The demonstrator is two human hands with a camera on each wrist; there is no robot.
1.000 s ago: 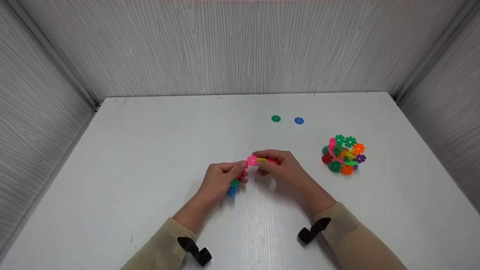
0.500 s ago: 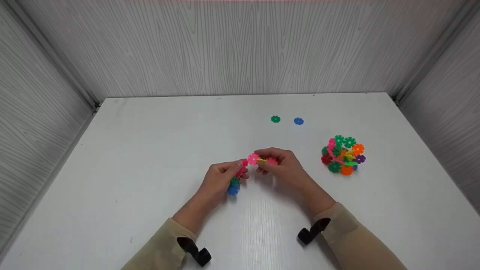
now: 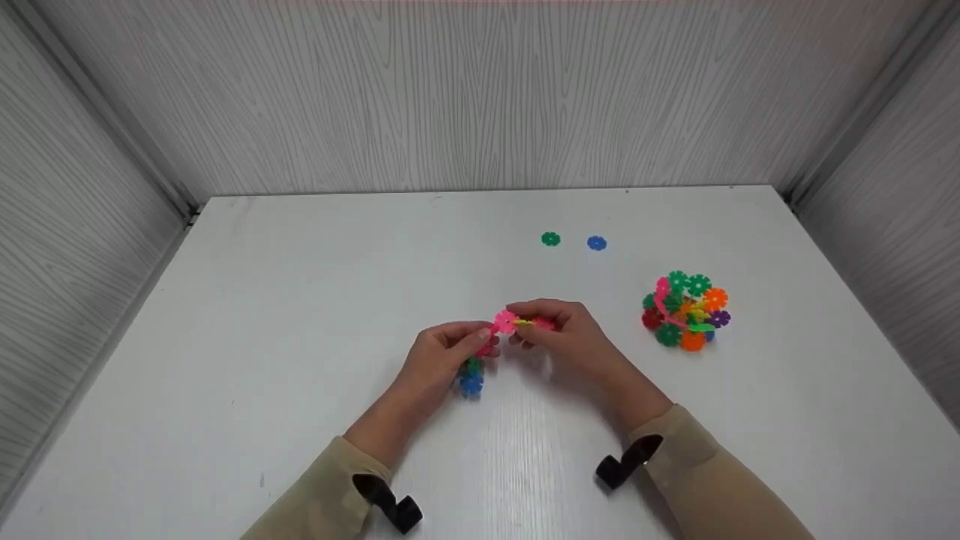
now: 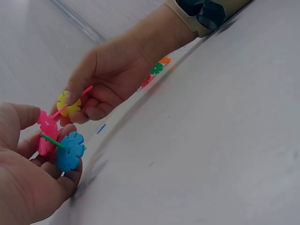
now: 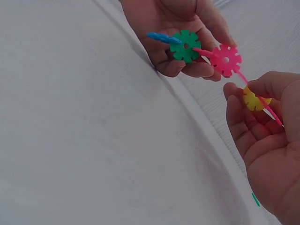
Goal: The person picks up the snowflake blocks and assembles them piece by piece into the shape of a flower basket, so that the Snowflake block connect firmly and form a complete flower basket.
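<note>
Between thumb and fingers, my left hand (image 3: 439, 356) pinches a short chain of notched plastic snowflake discs. It includes a pink disc (image 5: 226, 60), a green disc (image 5: 185, 46) and a blue disc (image 4: 70, 151) that hangs below the fingers. My right hand (image 3: 570, 337) pinches a second small chain at its yellow disc (image 5: 255, 99), with pink discs on both sides of it. The pink disc (image 3: 505, 322) at this chain's left end meets the left hand's pink disc edge to edge. Whether the slots are locked together I cannot tell.
A loose green disc (image 3: 551, 238) and a loose blue disc (image 3: 597, 243) lie towards the back of the white table (image 3: 300, 300). To the right stands a round cluster (image 3: 668, 334) of many-coloured joined discs. Grey wood-grain walls (image 3: 480, 97) enclose the back and sides.
Half a second ago the two pink discs stood slightly apart; now they touch again. The right hand has shifted a little left and down, and the blue disc has turned to show more of its face.
</note>
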